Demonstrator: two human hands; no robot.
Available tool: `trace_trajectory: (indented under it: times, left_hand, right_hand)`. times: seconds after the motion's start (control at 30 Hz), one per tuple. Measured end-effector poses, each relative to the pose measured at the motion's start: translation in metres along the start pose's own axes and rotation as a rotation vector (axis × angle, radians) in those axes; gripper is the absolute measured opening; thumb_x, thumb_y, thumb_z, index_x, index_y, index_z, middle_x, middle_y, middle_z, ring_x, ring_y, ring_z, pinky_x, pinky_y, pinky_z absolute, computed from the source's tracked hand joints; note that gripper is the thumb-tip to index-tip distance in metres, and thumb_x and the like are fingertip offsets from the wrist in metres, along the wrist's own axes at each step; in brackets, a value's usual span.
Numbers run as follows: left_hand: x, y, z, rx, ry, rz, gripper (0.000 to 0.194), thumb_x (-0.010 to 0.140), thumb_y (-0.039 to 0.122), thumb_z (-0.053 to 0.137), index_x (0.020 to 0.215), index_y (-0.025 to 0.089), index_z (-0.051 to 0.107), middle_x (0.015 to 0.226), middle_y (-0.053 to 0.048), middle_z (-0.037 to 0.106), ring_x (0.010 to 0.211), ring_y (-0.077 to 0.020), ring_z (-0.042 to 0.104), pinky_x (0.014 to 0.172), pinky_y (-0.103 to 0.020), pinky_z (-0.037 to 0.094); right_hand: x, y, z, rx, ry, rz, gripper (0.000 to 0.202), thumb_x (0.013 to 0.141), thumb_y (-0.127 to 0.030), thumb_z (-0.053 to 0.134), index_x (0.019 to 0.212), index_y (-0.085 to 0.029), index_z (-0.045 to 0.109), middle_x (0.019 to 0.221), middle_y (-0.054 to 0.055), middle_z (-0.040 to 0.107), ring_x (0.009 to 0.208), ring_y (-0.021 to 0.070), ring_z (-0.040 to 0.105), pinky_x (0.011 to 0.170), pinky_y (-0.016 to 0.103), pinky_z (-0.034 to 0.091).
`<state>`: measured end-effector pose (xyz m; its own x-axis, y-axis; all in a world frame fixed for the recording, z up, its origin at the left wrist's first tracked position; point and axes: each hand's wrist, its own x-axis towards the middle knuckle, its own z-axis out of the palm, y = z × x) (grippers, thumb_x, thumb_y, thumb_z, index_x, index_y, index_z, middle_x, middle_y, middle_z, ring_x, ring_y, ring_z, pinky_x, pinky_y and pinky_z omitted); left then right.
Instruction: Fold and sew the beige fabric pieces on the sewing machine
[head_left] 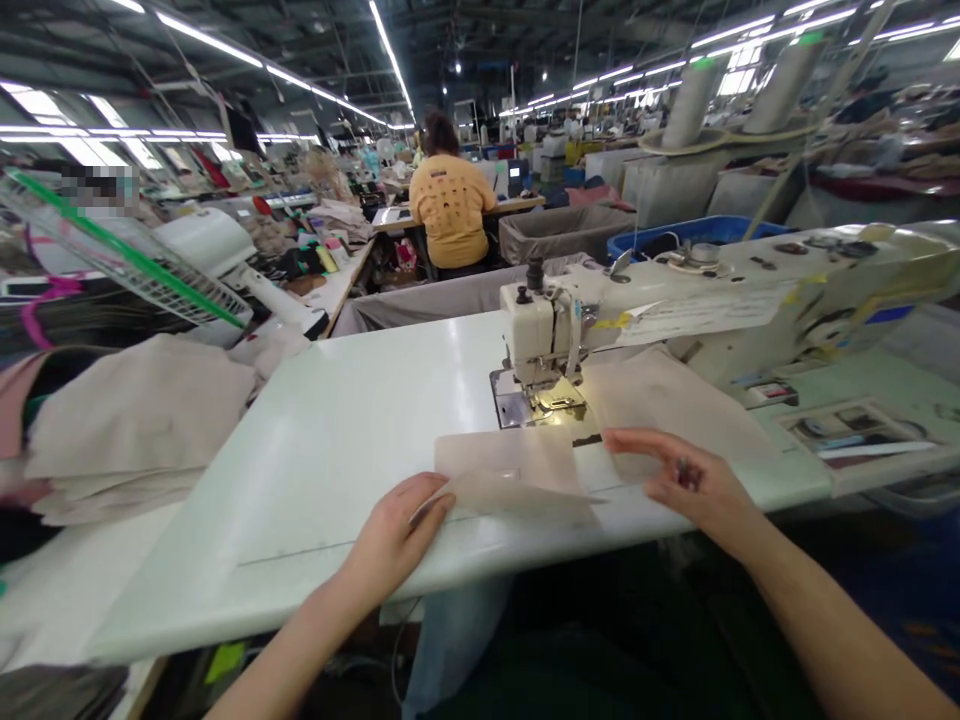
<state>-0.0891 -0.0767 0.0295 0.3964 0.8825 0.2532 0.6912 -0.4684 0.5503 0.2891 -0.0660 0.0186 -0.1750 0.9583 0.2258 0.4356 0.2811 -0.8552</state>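
Observation:
My left hand (409,525) pinches the left edge of a pale beige fabric piece (510,460), whose near part is lifted and folded over. The piece lies on the white table just in front of the sewing machine's needle area (551,400), which is lit by a small lamp. To the right, my right hand (679,475) is raised with its index finger stretched out to the left; a small dark metallic object (684,470) shows within its curled fingers. Its fingertip is close to another beige piece (660,400) lying right of the needle under the machine arm.
The sewing machine (540,320) stands along the right of the white table (360,430). Stacked beige fabric (142,410) and a white fan (206,240) are at the left. Ahead, a person in a yellow shirt (452,205) sits beyond a grey cloth-lined bin (555,235). A parts tray (862,430) lies far right.

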Motion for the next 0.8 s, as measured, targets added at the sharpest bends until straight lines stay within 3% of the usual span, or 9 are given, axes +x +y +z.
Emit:
trace_trajectory:
  times: [0.07,0.1,0.17,0.23,0.37,0.47,0.6,0.7,0.8]
  left_hand:
    - [0.002,0.003,0.001,-0.017,0.019,-0.069,0.028,0.1,0.036,0.044,0.096,0.021,0.066,0.092,-0.004,0.072,0.085,-0.0188,0.068,0.081,-0.032,0.058]
    - [0.003,0.005,0.001,-0.026,0.021,-0.101,0.029,0.1,0.038,0.044,0.093,0.021,0.066,0.088,-0.003,0.072,0.081,-0.0188,0.067,0.079,-0.032,0.057]
    - [0.006,0.007,0.002,-0.044,0.025,-0.173,0.033,0.098,0.042,0.043,0.087,0.021,0.066,0.082,-0.002,0.07,0.077,-0.0194,0.066,0.075,-0.032,0.055]
    - [0.011,0.008,0.004,-0.047,0.041,-0.274,0.037,0.096,0.046,0.043,0.081,0.02,0.065,0.077,-0.002,0.07,0.073,-0.0205,0.065,0.07,-0.032,0.053]
    - [0.021,0.007,0.01,-0.014,0.055,-0.475,0.039,0.09,0.05,0.044,0.072,0.019,0.062,0.066,-0.001,0.065,0.065,-0.0214,0.06,0.062,-0.031,0.045]
    - [0.024,0.007,0.013,0.004,0.055,-0.511,0.037,0.087,0.049,0.045,0.068,0.02,0.058,0.064,0.0,0.063,0.064,-0.0202,0.058,0.061,-0.03,0.04]
    - [0.02,0.009,0.016,0.027,0.065,-0.539,0.037,0.089,0.048,0.044,0.069,0.02,0.059,0.064,-0.001,0.062,0.065,-0.02,0.058,0.062,-0.03,0.039]
    - [0.016,0.011,0.021,0.038,0.141,-0.566,0.037,0.09,0.048,0.044,0.083,0.018,0.066,0.064,0.0,0.059,0.062,-0.0193,0.058,0.061,-0.03,0.04]
    - [0.011,0.013,0.027,0.014,0.285,-0.573,0.05,0.092,0.045,0.046,0.129,0.014,0.058,0.067,0.003,0.058,0.06,-0.0176,0.058,0.062,-0.029,0.044]
  right_hand:
    - [-0.007,-0.014,0.025,0.189,-0.118,0.053,0.069,0.073,-0.053,0.076,0.133,-0.023,0.062,0.116,0.011,0.074,0.096,0.0288,0.07,0.063,0.031,0.054]
    - [-0.008,-0.019,0.037,0.202,-0.136,0.117,0.069,0.071,-0.051,0.079,0.132,-0.024,0.062,0.112,0.008,0.075,0.09,0.0259,0.071,0.063,0.03,0.054]
    - [-0.005,-0.023,0.06,0.189,-0.051,0.232,0.051,0.075,-0.047,0.074,0.119,-0.023,0.066,0.094,0.004,0.076,0.076,0.0215,0.069,0.063,0.03,0.053]
    - [0.003,-0.024,0.076,0.183,0.144,0.284,0.04,0.077,-0.048,0.068,0.106,-0.02,0.064,0.071,0.001,0.071,0.067,0.0206,0.067,0.065,0.032,0.053]
    - [0.021,-0.027,0.087,0.11,0.328,0.394,0.044,0.069,-0.05,0.071,0.099,-0.023,0.052,0.066,-0.002,0.067,0.058,0.0199,0.062,0.063,0.033,0.05]
    - [0.025,-0.029,0.086,0.036,0.248,0.363,0.036,0.068,-0.052,0.068,0.085,-0.026,0.052,0.064,-0.003,0.064,0.059,0.0196,0.06,0.061,0.032,0.047]
    - [0.023,-0.026,0.087,-0.068,0.086,0.288,0.023,0.076,-0.047,0.06,0.079,-0.025,0.065,0.065,-0.001,0.063,0.063,0.0195,0.06,0.064,0.031,0.045]
    - [0.024,-0.022,0.089,-0.103,0.05,0.292,0.024,0.078,-0.046,0.058,0.082,-0.025,0.07,0.069,0.0,0.066,0.065,0.0199,0.061,0.066,0.031,0.046]
    - [0.025,-0.019,0.089,-0.139,0.037,0.307,0.026,0.078,-0.047,0.059,0.082,-0.026,0.072,0.069,0.001,0.068,0.065,0.0202,0.061,0.065,0.031,0.046]
